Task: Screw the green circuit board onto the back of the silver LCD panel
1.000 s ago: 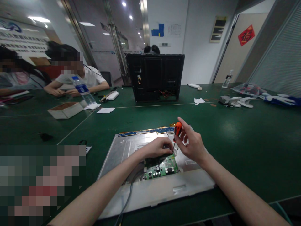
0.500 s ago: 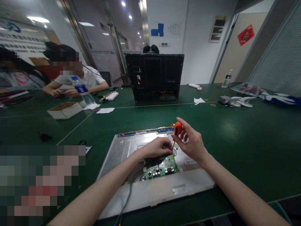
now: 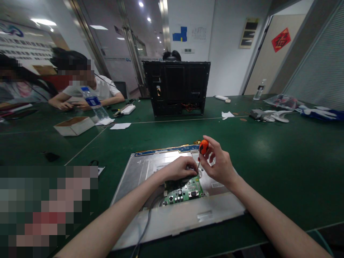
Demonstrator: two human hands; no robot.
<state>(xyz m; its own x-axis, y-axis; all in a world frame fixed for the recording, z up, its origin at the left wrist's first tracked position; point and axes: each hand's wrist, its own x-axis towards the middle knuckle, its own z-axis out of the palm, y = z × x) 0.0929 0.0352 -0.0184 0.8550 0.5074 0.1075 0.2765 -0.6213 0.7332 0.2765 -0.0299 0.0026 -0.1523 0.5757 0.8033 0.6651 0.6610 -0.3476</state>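
Steadying a screwdriver [image 3: 203, 147] at the upper right corner of a green circuit board [image 3: 185, 191].

The right hand [image 3: 219, 163] has its fingers closed around the orange-and-black handle, the shaft slanting down to the board's corner. The left hand [image 3: 182, 167] lies over the board's far side, fingers curled in beside the tip; whether they pinch anything cannot be told. The board sits on a metal panel [image 3: 134, 179] lying flat on the green table [image 3: 282, 161], with a grey cable [image 3: 146, 225] running off toward the near edge. The step in hand looks like turning a screw at that corner, though the tip's contact is too small to make out. The next move seems to call for a seated tip, light downward pressure and a twist of the handle.
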